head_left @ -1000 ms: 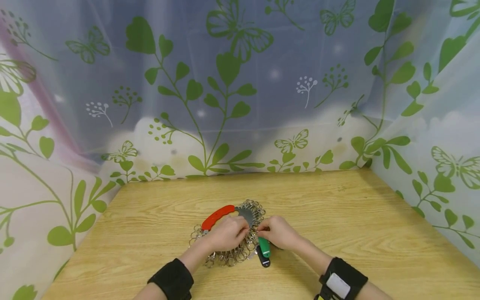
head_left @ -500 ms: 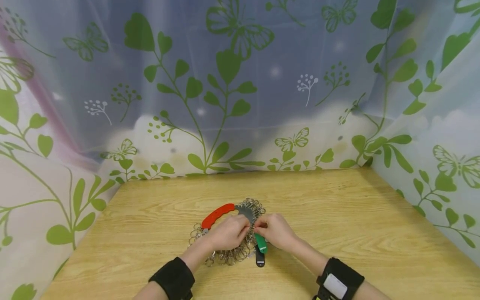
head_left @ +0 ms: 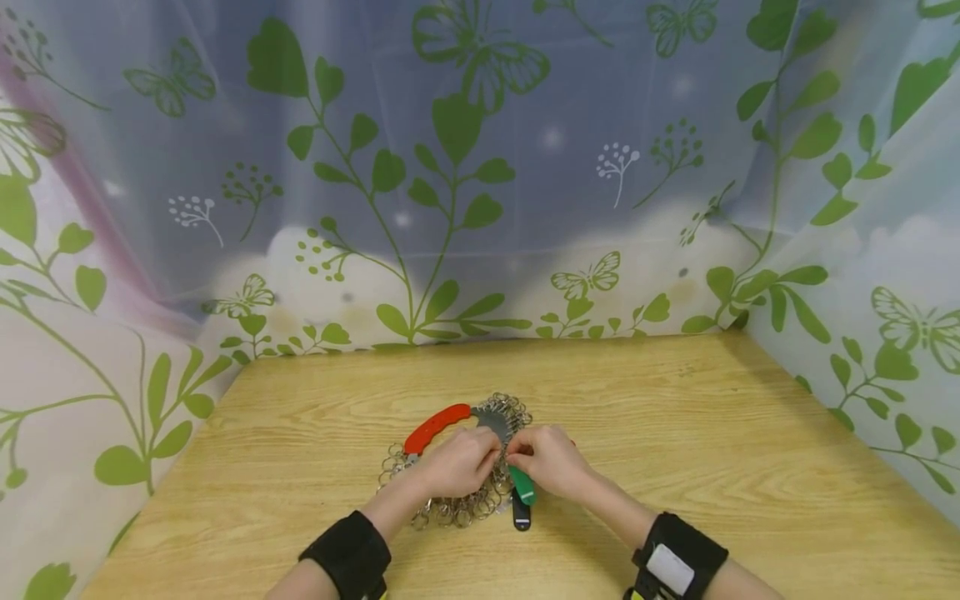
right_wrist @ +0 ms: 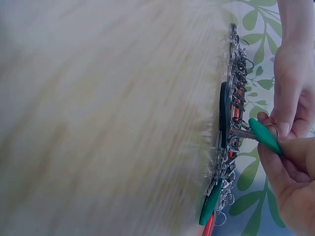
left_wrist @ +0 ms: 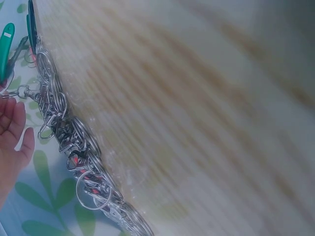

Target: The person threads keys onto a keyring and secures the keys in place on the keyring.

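Observation:
A large key carrier with a red grip and grey plate lies on the table, hung with several metal rings and clasps. Over its right side my two hands meet. My right hand pinches a green-headed key, whose metal blade points toward the carrier in the right wrist view. Thumb and fingers of my left hand pinch a small split ring at the key's head. The left wrist view shows a clasp beside those fingers.
A black-headed key lies just in front of the hands. In the right wrist view, another green piece rests low along the rings. The wooden table ends at patterned curtains behind and on both sides.
My right hand has moved slightly left with the green-headed key, closing the gap to my left hand. The black-headed key has swung to a straighter angle. My left hand has barely moved.

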Available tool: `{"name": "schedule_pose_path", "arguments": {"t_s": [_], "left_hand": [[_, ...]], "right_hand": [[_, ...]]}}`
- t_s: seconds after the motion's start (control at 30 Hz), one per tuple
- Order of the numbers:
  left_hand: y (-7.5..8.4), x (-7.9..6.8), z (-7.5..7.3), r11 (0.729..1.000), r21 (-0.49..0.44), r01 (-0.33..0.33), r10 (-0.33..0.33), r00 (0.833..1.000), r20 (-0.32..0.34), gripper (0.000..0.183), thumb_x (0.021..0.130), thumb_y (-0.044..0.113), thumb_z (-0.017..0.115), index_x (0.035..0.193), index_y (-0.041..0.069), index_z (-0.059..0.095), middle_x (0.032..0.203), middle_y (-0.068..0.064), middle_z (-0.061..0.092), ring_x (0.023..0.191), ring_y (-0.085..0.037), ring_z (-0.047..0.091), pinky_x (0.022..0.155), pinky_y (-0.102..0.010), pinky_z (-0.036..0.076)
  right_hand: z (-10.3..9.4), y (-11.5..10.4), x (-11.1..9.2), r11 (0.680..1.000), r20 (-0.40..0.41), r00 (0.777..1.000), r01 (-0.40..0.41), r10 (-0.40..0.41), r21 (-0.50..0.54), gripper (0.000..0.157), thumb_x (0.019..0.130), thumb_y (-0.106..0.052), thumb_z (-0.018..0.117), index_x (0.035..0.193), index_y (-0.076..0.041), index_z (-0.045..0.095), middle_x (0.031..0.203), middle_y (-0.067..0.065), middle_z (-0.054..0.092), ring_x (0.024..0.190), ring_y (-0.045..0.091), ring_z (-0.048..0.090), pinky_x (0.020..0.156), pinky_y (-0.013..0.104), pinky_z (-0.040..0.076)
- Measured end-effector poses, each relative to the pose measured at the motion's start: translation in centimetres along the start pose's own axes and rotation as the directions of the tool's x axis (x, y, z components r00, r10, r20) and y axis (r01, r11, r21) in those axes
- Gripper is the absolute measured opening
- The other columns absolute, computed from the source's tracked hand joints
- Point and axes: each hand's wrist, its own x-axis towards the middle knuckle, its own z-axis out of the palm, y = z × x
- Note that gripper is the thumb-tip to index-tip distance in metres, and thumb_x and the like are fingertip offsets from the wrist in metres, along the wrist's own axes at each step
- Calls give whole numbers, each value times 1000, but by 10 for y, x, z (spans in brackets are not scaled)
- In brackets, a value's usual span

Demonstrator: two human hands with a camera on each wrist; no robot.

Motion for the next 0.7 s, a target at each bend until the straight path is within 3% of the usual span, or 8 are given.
{"name": "schedule_pose_path", "arguments": {"t_s": [0.1, 0.23, 0.47, 0.53, 0.7], "left_hand": [[0, 1, 0, 1000, -2, 0, 0, 1000, -6, 9, 89, 9, 47, 86, 9, 55, 75, 5, 47, 63, -6, 40, 56, -20, 36], [0, 2, 0, 999, -41, 8, -9, 1000, -16, 8, 89, 8, 47, 85, 10, 54, 73, 5, 45, 61, -7, 39, 54, -20, 36], [0, 3, -2, 985, -165, 57, -59, 998, -7, 12, 89, 8, 46, 83, 14, 53, 72, 6, 43, 61, -8, 39, 54, -22, 37], [-1, 3, -2, 978, -197, 73, -75, 997, 0, 12, 90, 10, 45, 83, 16, 53, 73, 6, 44, 61, -8, 40, 54, -22, 38], [-1, 3, -4, 966, -228, 123, -117, 992, 39, 12, 91, 13, 45, 85, 17, 55, 74, 7, 45, 61, -7, 41, 55, -23, 39]], "right_hand": [[0, 1, 0, 1000, -7, 1000, 22, -22, -1, 5, 77, -4, 64, 76, -9, 63, 70, -5, 59, 59, 3, 50, 50, 24, 44], [0, 1, -1, 993, -21, 994, 107, -108, -44, 6, 75, -2, 64, 75, -8, 62, 71, -2, 59, 62, 3, 50, 52, 21, 44], [6, -2, 1, 939, -15, 950, 307, -313, -154, 6, 74, 1, 64, 77, -5, 64, 73, 2, 59, 67, 6, 52, 58, 17, 44], [7, -3, 2, 937, -11, 948, 314, -319, -152, 6, 74, 0, 64, 78, -4, 64, 73, 3, 60, 68, 6, 52, 59, 18, 45], [5, -3, 0, 967, -2, 975, 218, -220, -133, 7, 75, -1, 64, 79, -6, 64, 75, 3, 61, 68, 5, 53, 59, 20, 45]]}}
